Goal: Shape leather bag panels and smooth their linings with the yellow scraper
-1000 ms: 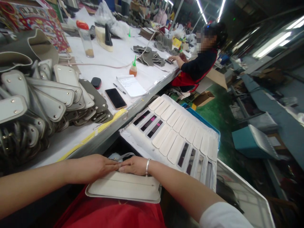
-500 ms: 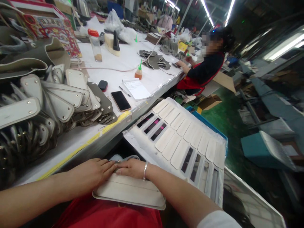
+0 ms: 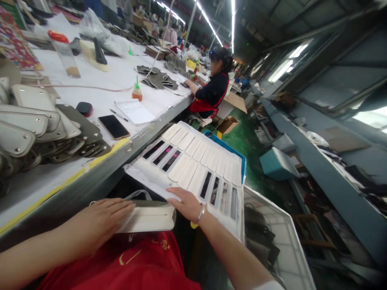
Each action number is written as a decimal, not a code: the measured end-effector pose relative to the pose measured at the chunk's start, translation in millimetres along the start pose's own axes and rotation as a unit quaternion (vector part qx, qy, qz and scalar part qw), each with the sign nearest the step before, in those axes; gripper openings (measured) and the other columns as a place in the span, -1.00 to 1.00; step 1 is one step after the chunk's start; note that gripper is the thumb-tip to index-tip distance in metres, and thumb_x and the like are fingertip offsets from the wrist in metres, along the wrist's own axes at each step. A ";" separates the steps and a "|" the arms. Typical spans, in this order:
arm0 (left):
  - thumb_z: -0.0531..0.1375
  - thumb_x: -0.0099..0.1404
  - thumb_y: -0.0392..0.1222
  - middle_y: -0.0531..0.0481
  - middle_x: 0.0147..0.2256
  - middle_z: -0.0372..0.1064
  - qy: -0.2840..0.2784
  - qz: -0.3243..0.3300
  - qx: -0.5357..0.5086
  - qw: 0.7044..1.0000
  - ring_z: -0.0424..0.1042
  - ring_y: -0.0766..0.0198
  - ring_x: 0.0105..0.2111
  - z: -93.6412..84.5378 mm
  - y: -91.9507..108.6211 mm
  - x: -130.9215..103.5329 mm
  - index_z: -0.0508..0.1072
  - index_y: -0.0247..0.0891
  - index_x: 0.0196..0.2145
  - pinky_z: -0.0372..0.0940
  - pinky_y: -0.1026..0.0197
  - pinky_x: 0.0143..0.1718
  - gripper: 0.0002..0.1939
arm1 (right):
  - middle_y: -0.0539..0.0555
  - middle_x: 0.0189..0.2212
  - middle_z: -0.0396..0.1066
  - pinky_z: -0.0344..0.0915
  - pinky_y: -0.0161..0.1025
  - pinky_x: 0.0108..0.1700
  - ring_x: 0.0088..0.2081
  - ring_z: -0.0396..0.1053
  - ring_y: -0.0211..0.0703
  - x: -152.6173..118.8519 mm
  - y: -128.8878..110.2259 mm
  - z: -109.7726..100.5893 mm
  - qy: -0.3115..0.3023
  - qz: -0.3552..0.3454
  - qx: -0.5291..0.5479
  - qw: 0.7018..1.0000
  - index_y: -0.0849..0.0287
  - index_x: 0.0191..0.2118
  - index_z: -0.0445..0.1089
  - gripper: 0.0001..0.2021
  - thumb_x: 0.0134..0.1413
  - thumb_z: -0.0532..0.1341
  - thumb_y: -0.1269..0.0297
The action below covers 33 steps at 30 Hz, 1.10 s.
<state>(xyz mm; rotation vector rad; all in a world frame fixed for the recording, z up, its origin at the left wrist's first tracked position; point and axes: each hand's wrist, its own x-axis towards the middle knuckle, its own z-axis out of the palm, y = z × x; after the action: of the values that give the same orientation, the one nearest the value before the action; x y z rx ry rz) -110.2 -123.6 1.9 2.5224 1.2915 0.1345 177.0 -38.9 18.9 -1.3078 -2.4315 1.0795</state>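
Above the red apron on my lap is a white leather bag piece (image 3: 151, 219), its long flat side facing up and a dark edge along its rim. My left hand (image 3: 104, 221) grips its left end, fingers laid across the top and thumb hidden. At the far right corner my right hand (image 3: 187, 203) pinches the piece between thumb and fingers. Behind it a clear strap-like strip (image 3: 139, 195) sticks up. Just beyond my right hand lies a white board (image 3: 142, 173) with rows of cream oblong panels (image 3: 181, 175), several of its slots showing dark.
The white-covered table (image 3: 99, 94) at left carries stacked white riveted straps (image 3: 24, 125), a phone (image 3: 114, 127), a notepad (image 3: 135, 111) and a glue bottle (image 3: 137, 92). A co-worker (image 3: 211, 88) sits farther along. A white crate (image 3: 294, 241) with dark pieces stands at right.
My view has swung to the right. My hands, together on the bag piece before, are now apart at its two ends, and the piece has turned to show a narrower side.
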 end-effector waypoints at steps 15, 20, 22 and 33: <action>-0.04 0.35 -0.28 -0.03 -0.35 0.33 0.055 -0.030 -0.017 0.998 0.25 0.18 -0.31 35.1 81.0 33.5 0.37 -0.24 -0.44 0.12 0.12 -0.27 -0.73 | 0.12 -0.06 0.35 0.05 0.04 0.17 0.08 0.18 -0.04 -81.7 1.9 89.4 0.284 -0.060 -0.056 0.955 0.11 -0.37 0.44 -0.87 0.08 0.14 0.35; -0.04 0.34 -0.31 -0.05 -0.37 0.34 0.053 -0.047 -0.016 0.997 0.25 0.18 -0.32 31.3 87.8 37.8 0.39 -0.25 -0.44 0.13 0.11 -0.27 -0.72 | 0.10 -0.04 0.34 -0.01 0.08 0.18 0.10 0.15 -0.03 -81.9 -2.8 94.7 0.319 -0.062 -0.109 0.940 0.11 -0.40 0.40 -0.86 0.05 0.11 0.41; -0.04 0.33 -0.32 -0.07 -0.36 0.34 0.046 -0.056 -0.010 0.997 0.26 0.15 -0.32 29.8 90.4 40.6 0.40 -0.25 -0.43 0.14 0.09 -0.27 -0.73 | 0.09 -0.02 0.33 -0.01 0.08 0.18 0.12 0.13 -0.02 -80.6 -5.8 99.7 0.337 -0.054 -0.132 0.931 0.11 -0.42 0.38 -0.85 0.06 0.09 0.42; 0.01 0.27 -0.29 -0.11 -0.26 0.34 0.034 -0.108 -0.033 0.993 0.30 0.05 -0.21 32.2 89.3 50.4 0.37 -0.24 -0.31 0.17 0.04 -0.26 -0.86 | 0.12 0.03 0.30 -0.05 0.11 0.19 0.14 0.10 0.00 -79.1 -16.8 111.6 0.379 -0.001 -0.202 0.903 0.12 -0.38 0.35 -0.84 0.04 0.06 0.48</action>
<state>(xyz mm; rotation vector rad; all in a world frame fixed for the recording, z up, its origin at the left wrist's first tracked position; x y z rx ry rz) -4.1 -139.3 -3.9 2.3231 1.5498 0.2128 161.6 -164.1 -36.6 -1.4629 -2.0635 -0.0106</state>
